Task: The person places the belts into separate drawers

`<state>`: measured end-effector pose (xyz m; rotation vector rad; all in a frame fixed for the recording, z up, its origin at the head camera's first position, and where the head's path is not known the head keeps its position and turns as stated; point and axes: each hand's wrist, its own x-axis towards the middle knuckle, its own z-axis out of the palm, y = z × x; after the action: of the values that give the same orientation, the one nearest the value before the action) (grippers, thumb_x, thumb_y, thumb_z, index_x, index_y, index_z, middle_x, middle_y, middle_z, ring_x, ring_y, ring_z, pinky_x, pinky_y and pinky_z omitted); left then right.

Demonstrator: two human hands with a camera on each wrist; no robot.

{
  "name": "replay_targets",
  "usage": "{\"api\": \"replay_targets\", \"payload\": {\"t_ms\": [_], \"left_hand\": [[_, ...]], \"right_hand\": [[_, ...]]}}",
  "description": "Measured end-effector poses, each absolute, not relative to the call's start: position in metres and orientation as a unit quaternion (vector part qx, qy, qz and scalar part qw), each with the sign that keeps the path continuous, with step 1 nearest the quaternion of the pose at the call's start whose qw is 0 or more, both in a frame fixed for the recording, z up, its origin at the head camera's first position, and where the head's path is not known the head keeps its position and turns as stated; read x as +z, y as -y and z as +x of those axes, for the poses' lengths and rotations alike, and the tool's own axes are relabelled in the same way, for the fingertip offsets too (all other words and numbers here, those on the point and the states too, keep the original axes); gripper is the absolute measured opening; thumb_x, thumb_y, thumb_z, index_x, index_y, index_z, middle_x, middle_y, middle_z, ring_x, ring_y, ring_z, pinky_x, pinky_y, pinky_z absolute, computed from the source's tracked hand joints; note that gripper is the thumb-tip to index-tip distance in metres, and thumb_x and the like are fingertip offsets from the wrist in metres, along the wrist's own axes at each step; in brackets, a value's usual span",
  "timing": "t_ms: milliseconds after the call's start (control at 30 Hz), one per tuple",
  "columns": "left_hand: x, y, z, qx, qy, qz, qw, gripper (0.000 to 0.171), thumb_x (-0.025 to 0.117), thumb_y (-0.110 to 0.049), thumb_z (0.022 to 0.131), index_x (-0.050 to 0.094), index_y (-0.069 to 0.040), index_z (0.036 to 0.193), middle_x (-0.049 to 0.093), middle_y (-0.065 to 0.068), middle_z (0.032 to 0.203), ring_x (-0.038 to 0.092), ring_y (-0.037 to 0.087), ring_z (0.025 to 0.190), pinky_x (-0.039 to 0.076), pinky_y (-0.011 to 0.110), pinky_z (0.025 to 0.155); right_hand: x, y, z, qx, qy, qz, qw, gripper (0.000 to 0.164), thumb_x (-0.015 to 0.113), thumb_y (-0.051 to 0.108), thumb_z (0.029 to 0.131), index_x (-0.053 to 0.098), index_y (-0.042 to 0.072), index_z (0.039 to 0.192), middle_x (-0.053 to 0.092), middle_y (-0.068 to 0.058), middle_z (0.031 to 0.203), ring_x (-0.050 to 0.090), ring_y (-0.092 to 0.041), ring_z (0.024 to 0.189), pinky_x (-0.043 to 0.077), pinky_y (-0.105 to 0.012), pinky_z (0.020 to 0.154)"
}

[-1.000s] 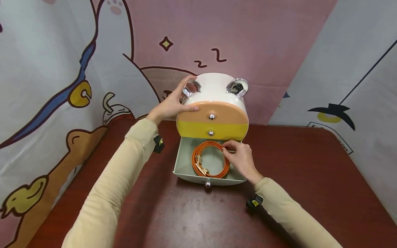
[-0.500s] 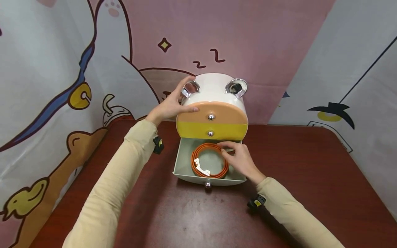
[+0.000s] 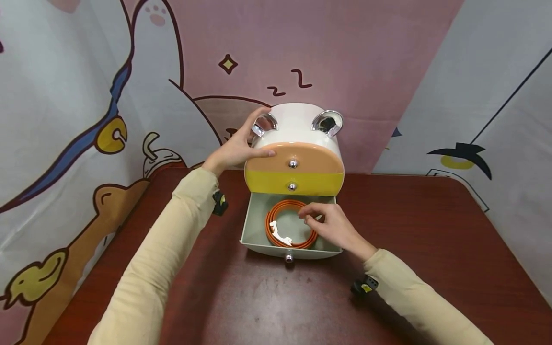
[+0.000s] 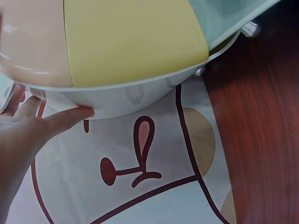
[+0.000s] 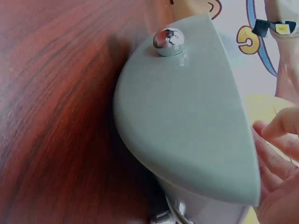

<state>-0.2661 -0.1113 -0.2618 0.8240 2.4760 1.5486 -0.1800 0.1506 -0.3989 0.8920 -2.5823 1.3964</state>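
In the head view, a small frog-like drawer cabinet point(image 3: 297, 122) stands on the table, white on top with chrome ear-like rings. My left hand point(image 3: 239, 146) holds its upper left side by one ring, thumb against the orange front; the left wrist view has a finger along the white shell. The bottom grey-green drawer point(image 3: 254, 218) is pulled out. Inside it lies a coiled orange belt point(image 3: 270, 229), its metal buckle point(image 3: 280, 235) bright with glare. My right hand point(image 3: 334, 225) hovers over the coil's right side, fingers loosely bent, nothing between thumb and fingertips.
The dark red wooden table point(image 3: 276, 306) extends in front and to both sides. A printed cartoon cloth point(image 3: 345, 48) hangs close behind the cabinet. The drawer's front, with its chrome knob point(image 3: 289, 258), juts toward me.
My right hand has let go of the belt and drawn up and slightly away from it. The coil stays in the drawer; my left hand keeps its hold.
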Motion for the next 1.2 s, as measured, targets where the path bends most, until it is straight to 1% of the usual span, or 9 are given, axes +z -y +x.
{"api": "replay_targets", "payload": {"t_ms": [133, 300, 533, 633, 800, 900, 1000, 1100, 1200], "left_hand": [[-0.263, 0.111, -0.267, 0.513, -0.812, 0.275, 0.053, 0.094, 0.078, -0.011, 0.082, 0.017, -0.027, 0.153, 0.022, 0.007, 0.147, 0.053, 0.036, 0.105, 0.048, 0.040, 0.081], [-0.264, 0.112, -0.268, 0.515, -0.809, 0.279, 0.053, 0.095, 0.077, -0.010, 0.082, 0.017, -0.027, 0.153, 0.023, 0.010, 0.146, 0.054, 0.035, 0.102, 0.048, 0.040, 0.080], [-0.265, 0.113, -0.268, 0.516, -0.808, 0.277, 0.055, 0.095, 0.077, -0.010, 0.083, 0.017, -0.029, 0.153, 0.021, 0.005, 0.147, 0.053, 0.034, 0.101, 0.048, 0.040, 0.081], [-0.265, 0.113, -0.268, 0.517, -0.807, 0.280, 0.054, 0.094, 0.077, -0.010, 0.083, 0.017, -0.029, 0.152, 0.022, 0.005, 0.146, 0.053, 0.034, 0.101, 0.047, 0.040, 0.081], [-0.265, 0.113, -0.269, 0.515, -0.808, 0.280, 0.055, 0.094, 0.077, -0.011, 0.083, 0.017, -0.029, 0.153, 0.024, 0.010, 0.145, 0.051, 0.037, 0.102, 0.046, 0.041, 0.082], [-0.264, 0.113, -0.268, 0.515, -0.810, 0.276, 0.057, 0.094, 0.077, -0.011, 0.083, 0.017, -0.029, 0.153, 0.021, 0.008, 0.147, 0.051, 0.037, 0.104, 0.046, 0.041, 0.083], [-0.264, 0.113, -0.269, 0.515, -0.810, 0.274, 0.056, 0.094, 0.078, -0.012, 0.083, 0.017, -0.030, 0.153, 0.021, 0.005, 0.148, 0.051, 0.036, 0.104, 0.046, 0.041, 0.083], [-0.264, 0.112, -0.268, 0.513, -0.812, 0.274, 0.056, 0.094, 0.078, -0.012, 0.083, 0.017, -0.031, 0.152, 0.021, 0.004, 0.148, 0.051, 0.035, 0.104, 0.046, 0.042, 0.083], [-0.264, 0.112, -0.268, 0.513, -0.812, 0.272, 0.058, 0.095, 0.078, -0.012, 0.083, 0.017, -0.030, 0.153, 0.020, 0.004, 0.148, 0.051, 0.035, 0.104, 0.046, 0.042, 0.083]], "right_hand": [[-0.397, -0.152, -0.175, 0.434, 0.840, 0.323, 0.022, 0.019, 0.060, -0.003, 0.084, 0.072, 0.009, 0.092, 0.069, 0.002, 0.085, 0.060, -0.007, 0.070, 0.050, -0.026, 0.061], [-0.393, -0.153, -0.166, 0.408, 0.839, 0.358, 0.005, 0.021, 0.061, -0.004, 0.083, 0.072, 0.011, 0.093, 0.066, 0.006, 0.084, 0.058, -0.007, 0.070, 0.050, -0.027, 0.060], [-0.393, -0.152, -0.155, 0.405, 0.827, 0.389, -0.024, 0.019, 0.061, -0.005, 0.086, 0.071, 0.006, 0.098, 0.070, -0.002, 0.087, 0.062, -0.008, 0.073, 0.051, -0.028, 0.061], [-0.394, -0.151, -0.153, 0.402, 0.822, 0.402, -0.022, 0.019, 0.062, -0.005, 0.086, 0.071, 0.006, 0.098, 0.070, -0.002, 0.089, 0.062, -0.007, 0.073, 0.051, -0.028, 0.062], [-0.394, -0.151, -0.148, 0.393, 0.815, 0.427, 0.002, 0.018, 0.064, -0.006, 0.085, 0.071, 0.005, 0.097, 0.071, -0.002, 0.091, 0.063, -0.007, 0.075, 0.052, -0.027, 0.063], [-0.394, -0.151, -0.144, 0.396, 0.809, 0.435, 0.001, 0.018, 0.064, -0.006, 0.085, 0.071, 0.004, 0.098, 0.071, -0.003, 0.091, 0.064, -0.009, 0.077, 0.052, -0.026, 0.062], [-0.395, -0.150, -0.140, 0.406, 0.802, 0.439, -0.013, 0.017, 0.065, -0.005, 0.086, 0.071, 0.004, 0.099, 0.070, -0.002, 0.088, 0.063, -0.008, 0.074, 0.051, -0.025, 0.059], [-0.397, -0.148, -0.136, 0.412, 0.797, 0.440, -0.027, 0.015, 0.065, -0.001, 0.088, 0.071, 0.005, 0.100, 0.069, 0.004, 0.083, 0.061, -0.004, 0.067, 0.048, -0.022, 0.055], [-0.400, -0.146, -0.132, 0.417, 0.795, 0.439, -0.041, 0.013, 0.065, 0.002, 0.090, 0.071, 0.006, 0.101, 0.068, 0.008, 0.082, 0.061, -0.004, 0.061, 0.048, -0.019, 0.054]]}}
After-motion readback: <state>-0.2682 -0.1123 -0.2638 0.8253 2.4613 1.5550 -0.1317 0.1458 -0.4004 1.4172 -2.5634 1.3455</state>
